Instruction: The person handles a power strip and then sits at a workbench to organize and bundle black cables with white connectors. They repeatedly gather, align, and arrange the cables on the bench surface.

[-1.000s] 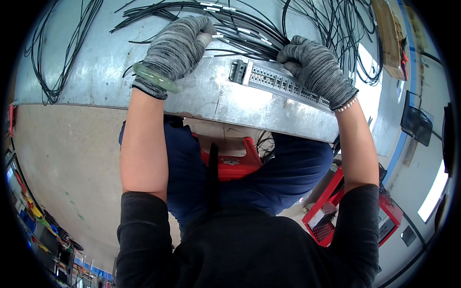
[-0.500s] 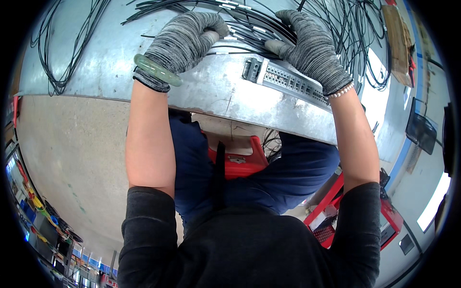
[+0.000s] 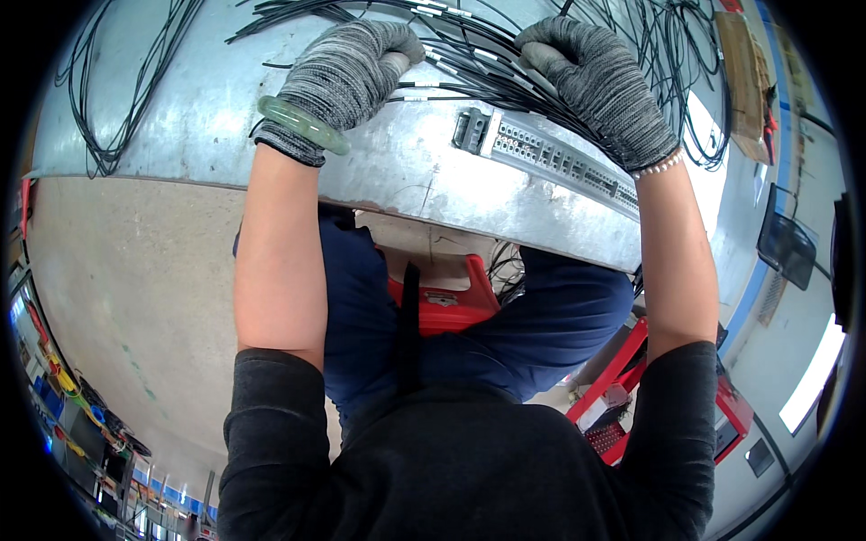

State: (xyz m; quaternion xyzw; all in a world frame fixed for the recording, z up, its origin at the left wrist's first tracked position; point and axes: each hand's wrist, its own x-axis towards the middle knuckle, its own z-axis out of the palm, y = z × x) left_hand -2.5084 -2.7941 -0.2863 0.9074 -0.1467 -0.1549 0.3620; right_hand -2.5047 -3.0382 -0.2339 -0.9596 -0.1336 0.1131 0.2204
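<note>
A bundle of thin black wires [image 3: 492,65] with white label sleeves runs across the metal bench [image 3: 406,171] in front of me. My left hand [image 3: 356,72], in a grey knit glove, is closed at the left part of the bundle, with thumb and index pinched by the labels. My right hand [image 3: 591,77], gloved alike, has its fingers curled and pressed to the thumb on wires farther right. The glove hides exactly which strands it grips. Just below the wires lies a grey terminal block strip [image 3: 550,158], partly under my right wrist.
Loops of black wire [image 3: 135,108] lie at the bench's far left, and a tangle of more wire [image 3: 672,54] is at the right. A cardboard piece [image 3: 747,86] stands near the right edge. Between my legs is a red plastic stool [image 3: 451,307].
The thumb and fingers of my right hand have come together, and the hand has shifted slightly right. My left hand stays almost where it was.
</note>
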